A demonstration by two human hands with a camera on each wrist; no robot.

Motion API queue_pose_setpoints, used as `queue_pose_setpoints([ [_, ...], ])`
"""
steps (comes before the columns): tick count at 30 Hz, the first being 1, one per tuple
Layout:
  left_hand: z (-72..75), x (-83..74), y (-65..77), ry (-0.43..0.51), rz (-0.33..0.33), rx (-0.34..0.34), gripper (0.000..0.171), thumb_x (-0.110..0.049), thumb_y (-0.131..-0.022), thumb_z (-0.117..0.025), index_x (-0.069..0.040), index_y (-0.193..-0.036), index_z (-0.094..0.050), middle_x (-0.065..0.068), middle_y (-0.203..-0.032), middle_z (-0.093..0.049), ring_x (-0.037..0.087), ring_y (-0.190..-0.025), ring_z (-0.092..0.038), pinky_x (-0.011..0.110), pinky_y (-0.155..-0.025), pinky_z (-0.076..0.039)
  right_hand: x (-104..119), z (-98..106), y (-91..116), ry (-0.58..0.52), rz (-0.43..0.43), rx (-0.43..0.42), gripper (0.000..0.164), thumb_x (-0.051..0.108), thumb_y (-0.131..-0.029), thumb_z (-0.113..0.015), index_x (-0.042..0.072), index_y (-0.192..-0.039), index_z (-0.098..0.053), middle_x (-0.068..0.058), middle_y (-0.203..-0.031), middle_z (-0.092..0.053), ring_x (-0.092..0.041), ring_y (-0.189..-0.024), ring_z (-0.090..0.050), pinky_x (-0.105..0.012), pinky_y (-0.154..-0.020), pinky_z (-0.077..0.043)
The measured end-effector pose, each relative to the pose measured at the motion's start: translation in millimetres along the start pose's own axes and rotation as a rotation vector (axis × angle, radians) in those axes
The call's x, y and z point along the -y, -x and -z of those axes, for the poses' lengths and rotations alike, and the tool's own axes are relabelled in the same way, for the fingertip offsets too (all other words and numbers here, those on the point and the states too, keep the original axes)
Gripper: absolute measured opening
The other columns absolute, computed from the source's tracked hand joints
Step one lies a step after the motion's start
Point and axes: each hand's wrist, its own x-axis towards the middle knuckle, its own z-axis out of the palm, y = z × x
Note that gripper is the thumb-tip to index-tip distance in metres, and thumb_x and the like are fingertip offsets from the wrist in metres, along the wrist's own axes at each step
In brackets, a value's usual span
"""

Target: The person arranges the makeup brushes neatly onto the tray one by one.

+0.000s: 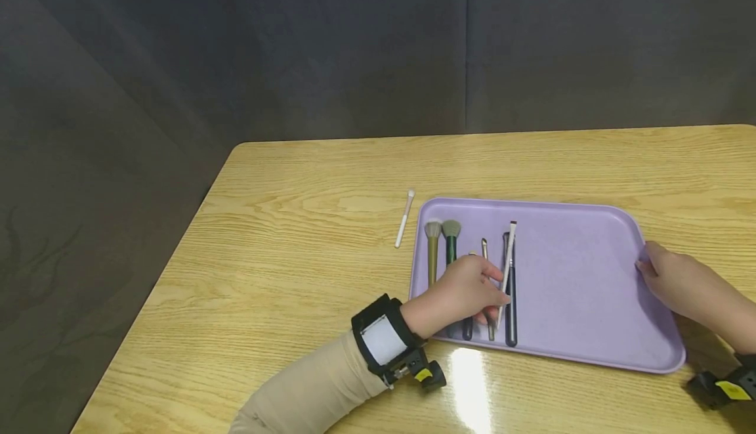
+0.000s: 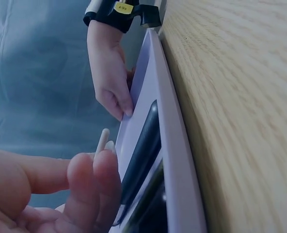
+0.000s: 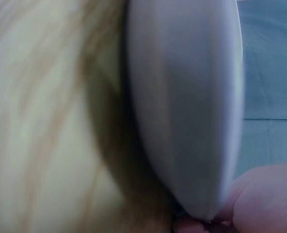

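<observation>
My left hand (image 1: 466,286) pinches a slim white makeup brush (image 1: 509,250) with a dark flat tip, held tilted above the purple tray (image 1: 581,276). In the left wrist view, the end of its white handle (image 2: 102,140) sticks out past the fingertips. Under and around this hand, several brushes lie side by side in the tray: a gold-handled one (image 1: 433,250), a green one (image 1: 451,237) and a black-handled one (image 1: 511,319) among them. My right hand (image 1: 679,280) grips the tray's right rim, thumb on the inner side.
A small white-and-pink brush (image 1: 404,220) lies on the wooden table (image 1: 283,243), just left of the tray. Bare tray surface stretches between the black-handled brush and the right hand. A dark curtain (image 1: 354,46) hangs behind the table.
</observation>
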Motion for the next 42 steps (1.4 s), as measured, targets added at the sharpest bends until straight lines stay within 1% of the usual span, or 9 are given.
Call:
queue_pose_setpoints([
  [6,-4.1,-4.1,-3.0,-0.011,0.023,-0.005,0.024,-0.002,-0.079,-0.067,0.0,-0.1,-0.056,0.006,-0.055,-0.057,0.013,-0.04,-0.049,0.025,-0.042,-0.047,-1.2,-0.2,-0.2,0.0,0.001,-0.011,0.015,0.002,-0.091,-0.038,-0.01,-0.081,-0.037,-0.013,-0.061,-0.043,-0.028,-0.057,-0.045,-0.039,-0.049,-0.04],
  [14,-7.5,-5.6,-7.7,0.003,0.023,0.002,0.022,-0.003,-0.08,-0.067,0.0,-0.098,-0.056,0.006,-0.055,-0.058,0.013,-0.041,-0.05,0.025,-0.041,-0.047,1.3,1.9,0.9,0.004,0.001,-0.013,0.015,0.002,-0.091,-0.038,-0.01,-0.082,-0.037,-0.012,-0.061,-0.042,-0.027,-0.057,-0.045,-0.04,-0.048,-0.04],
  [19,-11.4,-9.5,-9.1,0.024,0.033,0.006,0.016,-0.001,-0.079,-0.067,0.0,-0.092,-0.057,0.007,-0.052,-0.057,0.013,-0.041,-0.051,0.024,-0.041,-0.047,1.4,2.4,1.8,0.006,0.004,-0.029,0.014,0.001,-0.09,-0.039,-0.01,-0.081,-0.037,-0.014,-0.061,-0.042,-0.029,-0.057,-0.044,-0.042,-0.049,-0.04],
  [24,-13.5,-13.4,-10.5,0.009,0.037,0.008,0.014,0.0,-0.078,-0.067,0.0,-0.086,-0.055,0.008,-0.05,-0.056,0.013,-0.04,-0.05,0.025,-0.041,-0.047,0.4,2.4,2.0,0.012,0.011,-0.041,0.014,0.001,-0.089,-0.04,-0.01,-0.081,-0.037,-0.015,-0.061,-0.043,-0.029,-0.057,-0.044,-0.043,-0.049,-0.04],
  [29,-15.2,-16.8,-13.0,-0.028,0.04,0.036,0.017,-0.001,-0.079,-0.067,0.003,-0.091,-0.055,0.009,-0.05,-0.057,0.014,-0.039,-0.051,0.025,-0.04,-0.046,0.6,4.4,3.0,0.007,0.009,-0.029,0.014,0.001,-0.09,-0.039,-0.009,-0.08,-0.037,-0.014,-0.061,-0.043,-0.028,-0.057,-0.044,-0.04,-0.048,-0.04],
  [32,-16.9,-18.9,-14.6,-0.044,0.044,0.056,0.017,-0.001,-0.079,-0.067,0.004,-0.09,-0.055,0.009,-0.049,-0.057,0.015,-0.039,-0.052,0.024,-0.039,-0.045,-1.1,4.2,2.7,0.006,0.011,-0.033,0.015,0.002,-0.09,-0.039,-0.009,-0.081,-0.037,-0.013,-0.061,-0.042,-0.028,-0.057,-0.044,-0.039,-0.048,-0.04],
  [36,-20.8,-21.9,-16.9,-0.067,0.032,0.075,0.014,0.0,-0.079,-0.066,0.002,-0.082,-0.053,0.01,-0.048,-0.057,0.015,-0.039,-0.053,0.023,-0.039,-0.045,-3.3,3.5,2.1,0.004,0.015,-0.037,0.015,0.002,-0.09,-0.039,-0.009,-0.081,-0.037,-0.013,-0.061,-0.042,-0.028,-0.057,-0.044,-0.04,-0.048,-0.04],
  [41,-27.5,-25.0,-18.6,-0.06,0.036,0.07,0.018,0.002,-0.079,-0.065,0.0,-0.071,-0.049,0.011,-0.047,-0.056,0.015,-0.038,-0.052,0.024,-0.04,-0.047,-3.1,4.0,2.1,0.001,0.005,-0.029,0.015,0.002,-0.09,-0.038,-0.01,-0.081,-0.038,-0.015,-0.062,-0.044,-0.029,-0.058,-0.045,-0.041,-0.049,-0.041],
  [42,-28.7,-25.3,-18.3,-0.07,0.04,0.065,0.019,0.001,-0.08,-0.065,0.0,-0.07,-0.049,0.01,-0.047,-0.056,0.015,-0.038,-0.052,0.024,-0.04,-0.046,-2.5,4.5,2.2,0.001,0.002,-0.028,0.015,0.002,-0.09,-0.038,-0.01,-0.082,-0.037,-0.016,-0.062,-0.044,-0.029,-0.058,-0.045,-0.042,-0.049,-0.041],
])
